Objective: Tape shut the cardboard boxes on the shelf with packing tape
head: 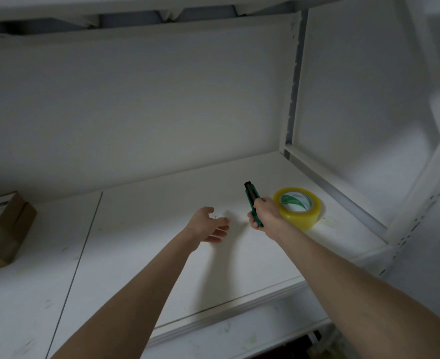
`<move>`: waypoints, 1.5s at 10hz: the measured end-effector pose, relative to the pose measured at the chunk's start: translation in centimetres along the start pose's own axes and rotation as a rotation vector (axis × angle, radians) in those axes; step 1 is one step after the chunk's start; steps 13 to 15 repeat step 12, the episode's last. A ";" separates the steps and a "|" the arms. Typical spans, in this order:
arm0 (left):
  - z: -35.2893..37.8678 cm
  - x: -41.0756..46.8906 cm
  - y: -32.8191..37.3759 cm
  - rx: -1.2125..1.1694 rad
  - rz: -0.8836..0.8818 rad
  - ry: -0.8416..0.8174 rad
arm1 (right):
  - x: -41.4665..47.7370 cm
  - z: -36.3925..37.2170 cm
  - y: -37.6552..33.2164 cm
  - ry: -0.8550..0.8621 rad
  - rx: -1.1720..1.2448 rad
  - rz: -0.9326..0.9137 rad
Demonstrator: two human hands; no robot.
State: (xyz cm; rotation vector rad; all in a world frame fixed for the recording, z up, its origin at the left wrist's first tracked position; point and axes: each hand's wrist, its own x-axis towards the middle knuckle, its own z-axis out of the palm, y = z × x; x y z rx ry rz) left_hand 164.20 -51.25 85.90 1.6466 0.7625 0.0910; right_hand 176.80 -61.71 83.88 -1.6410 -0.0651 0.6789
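A roll of yellowish packing tape (298,208) lies flat on the white shelf board (148,255), towards the right. Just left of it my right hand (264,213) grips a green and black utility knife (252,196), its black tip pointing up and away from me. My left hand (209,225) hovers over the shelf to the left of the knife, fingers relaxed and holding nothing. Stacked brown cardboard boxes (3,229) sit at the far left edge, partly cut off by the frame.
The white back wall (148,112) closes the shelf behind. A metal upright (294,81) and side rail (343,193) bound it on the right. Another shelf (135,11) hangs overhead. A seam (84,250) runs across the board.
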 end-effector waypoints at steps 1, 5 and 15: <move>-0.8 0.0 -0.4 -0.006 -0.008 0.009 | -0.1 0.0 0.2 -0.020 -0.090 0.000; -2.3 0.0 -1.1 -0.015 -0.030 0.016 | 1.9 -0.2 1.6 0.197 -0.905 -0.213; -3.7 -1.1 -1.1 -0.034 0.001 0.036 | 0.6 0.2 1.5 0.202 -1.627 -0.427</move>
